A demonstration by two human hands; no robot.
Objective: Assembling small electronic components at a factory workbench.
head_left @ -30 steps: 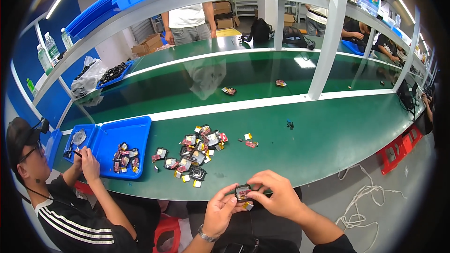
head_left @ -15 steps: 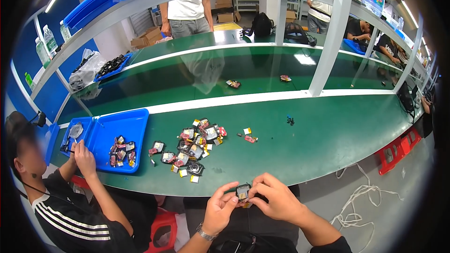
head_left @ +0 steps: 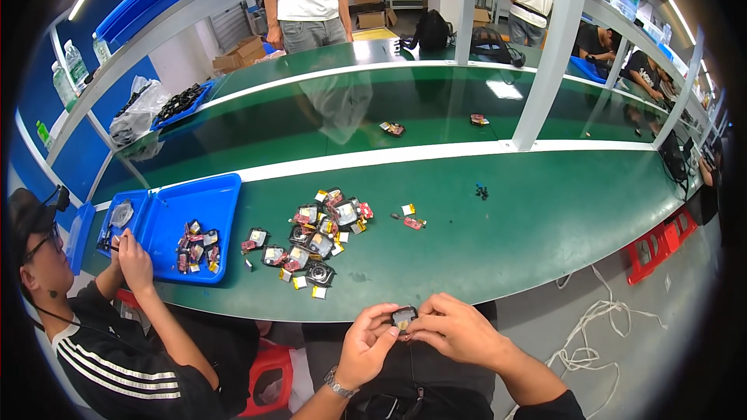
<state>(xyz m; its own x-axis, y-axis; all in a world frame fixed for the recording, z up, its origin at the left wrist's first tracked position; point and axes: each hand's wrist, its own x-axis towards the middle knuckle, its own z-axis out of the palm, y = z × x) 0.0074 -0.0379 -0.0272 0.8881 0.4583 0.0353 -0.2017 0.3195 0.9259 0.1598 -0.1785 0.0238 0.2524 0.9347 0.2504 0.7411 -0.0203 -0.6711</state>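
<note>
A small black square electronic case (head_left: 404, 316) with a pale part inside is held just off the table's front edge. Fingers and thumb of my left hand (head_left: 364, 348) grip it along its left side. My right hand (head_left: 459, 332) pinches at its lower right edge; the fingertips hide whatever small part they may touch. Farther in on the table lies a pile of similar opened black cases (head_left: 320, 244), mixed with silver-and-yellow battery packs and red circuit boards. One loose battery pack (head_left: 408, 209) rests beside a red circuit board (head_left: 413, 223) right of the pile.
At the left, a blue tray (head_left: 233, 214) holds several more such units. A seated co-worker (head_left: 117, 334) handles something small beside it. Tiny dark pieces (head_left: 482, 192) lie on the green table (head_left: 537, 225). A grey shelf post (head_left: 550, 54) rises behind. White cable (head_left: 580, 348) is on the floor.
My right fingertips have shifted down slightly along the case's lower right edge. The case stays between both hands, and the whole view has moved a little.
</note>
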